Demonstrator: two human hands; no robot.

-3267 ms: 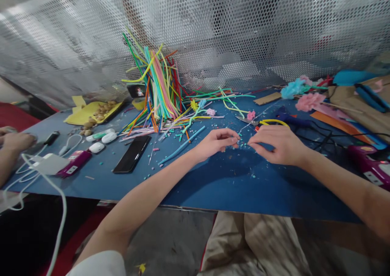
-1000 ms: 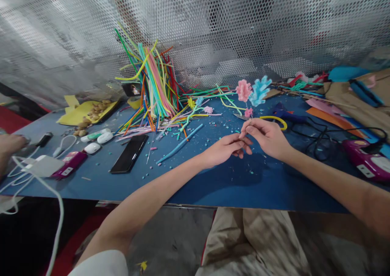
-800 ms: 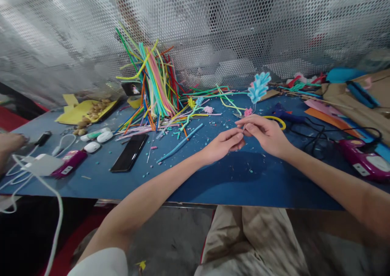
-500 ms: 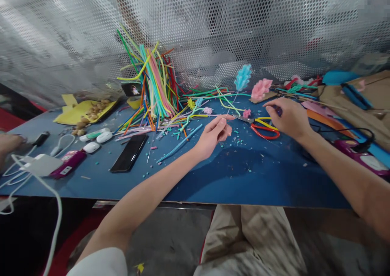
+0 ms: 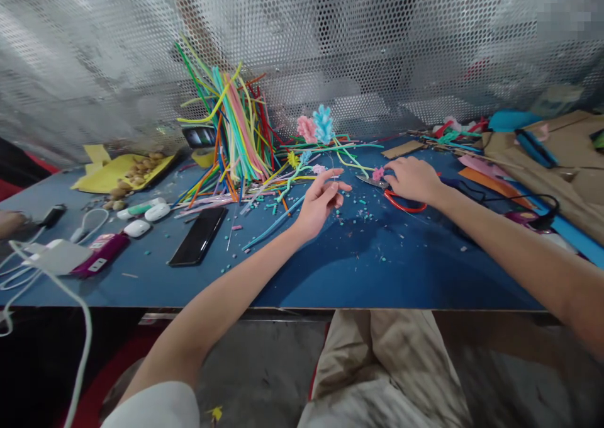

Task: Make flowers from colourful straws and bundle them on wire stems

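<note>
The left hand (image 5: 319, 206) was positioned above the middle of the desk (image 5: 302, 283), palm turned inward, with thumb and forefinger closed to a pinch on a thin stem (image 5: 332, 159). At the upper end of this stem, a blue flower (image 5: 323, 124) and a large pink flower (image 5: 306, 129) stood side by side, raised toward the rear edge; the blue one partly overlapped the pink one. Whether each flower had its own stem could not be determined.

The right hand (image 5: 414, 179) was located right of center, palm down, fingers bent, over a red-handled tool (image 5: 406, 206). Its fingertips were just beside a small pink flower (image 5: 378, 174), which lay at the tool's metal end. Whether the fingers gripped either item could not be determined.

A bundle of fuzzy stems (image 5: 236, 126) stood near the rear edge, left of center. In front of it, a phone (image 5: 198, 236) lay at a slant, between the bundle and the front edge. A loose blue fuzzy stem (image 5: 270, 229) extended from the phone's right side toward the left hand. Cardboard (image 5: 573, 170) occupied the rear right corner. Small cut pieces were scattered between the hands.
</note>
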